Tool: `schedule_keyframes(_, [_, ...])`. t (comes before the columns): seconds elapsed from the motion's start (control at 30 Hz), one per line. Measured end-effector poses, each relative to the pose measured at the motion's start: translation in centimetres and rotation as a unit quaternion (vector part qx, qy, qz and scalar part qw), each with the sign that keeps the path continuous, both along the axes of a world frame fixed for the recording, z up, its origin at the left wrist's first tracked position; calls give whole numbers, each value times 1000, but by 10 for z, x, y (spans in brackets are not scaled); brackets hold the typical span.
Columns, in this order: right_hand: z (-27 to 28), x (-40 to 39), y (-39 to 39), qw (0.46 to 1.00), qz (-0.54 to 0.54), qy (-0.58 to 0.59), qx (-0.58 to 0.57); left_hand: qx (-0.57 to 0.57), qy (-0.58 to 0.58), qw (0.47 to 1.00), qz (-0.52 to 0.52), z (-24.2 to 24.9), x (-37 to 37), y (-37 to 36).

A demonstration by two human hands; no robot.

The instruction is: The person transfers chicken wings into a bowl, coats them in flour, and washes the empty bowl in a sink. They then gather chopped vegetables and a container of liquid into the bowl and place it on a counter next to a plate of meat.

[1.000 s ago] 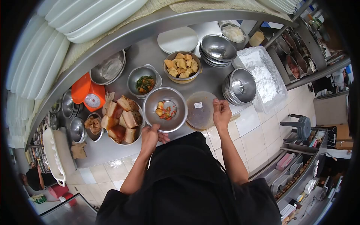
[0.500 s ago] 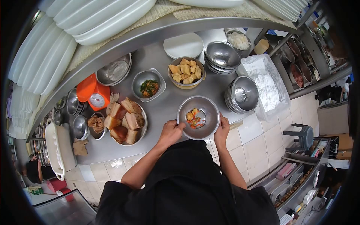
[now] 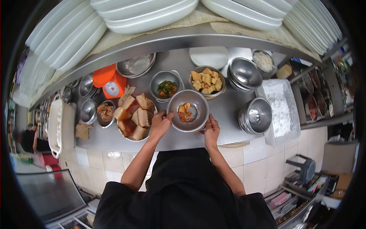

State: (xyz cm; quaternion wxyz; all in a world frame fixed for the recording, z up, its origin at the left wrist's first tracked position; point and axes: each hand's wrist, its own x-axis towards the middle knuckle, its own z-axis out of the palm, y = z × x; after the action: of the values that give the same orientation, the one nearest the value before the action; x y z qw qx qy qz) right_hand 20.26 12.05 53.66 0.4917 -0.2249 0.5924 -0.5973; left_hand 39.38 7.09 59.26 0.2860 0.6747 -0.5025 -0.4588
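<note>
A steel bowl (image 3: 196,100) with chopped red and orange pieces and some yellowish chunks in its bottom is held over the steel counter. My left hand (image 3: 161,124) grips its left rim, close to a bowl of large pork chunks (image 3: 137,116). On the lower right side, my right hand (image 3: 211,131) is closed round the rim. Behind it stand a bowl of golden fried chunks (image 3: 207,81) and a bowl with green leaves and orange bits (image 3: 166,87).
Stacked steel bowls (image 3: 256,115) and a tub of white powder (image 3: 282,110) stand at right. An orange scale (image 3: 113,87) is at left. A metal shelf (image 3: 183,40) with white plates crosses overhead. A co-worker (image 3: 32,140) is at far left.
The view has shifted, so the counter items appear further right. Both hands and the held bowl now show nearer the pork and further from the stacked bowls.
</note>
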Motion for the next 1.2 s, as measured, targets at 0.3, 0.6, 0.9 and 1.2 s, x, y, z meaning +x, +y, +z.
schedule_keyframes(0.3, [-3, 15, -12, 995, 52, -86, -6, -54, -27, 991, 115, 11, 30, 45])
schedule_keyframes(0.6, [-25, 71, 41, 970, 239, -11, 52, 191, 3, 949, 252, -50, 113, 177])
schedule_keyframes(0.9, [-33, 171, -20, 952, 271, 136, 37, 213, -169, 951, 149, -110, 213, 278])
schedule_keyframes(1.2, [-23, 198, -4, 915, 194, 347, 70, 228, -88, 941, 235, -133, 326, 340])
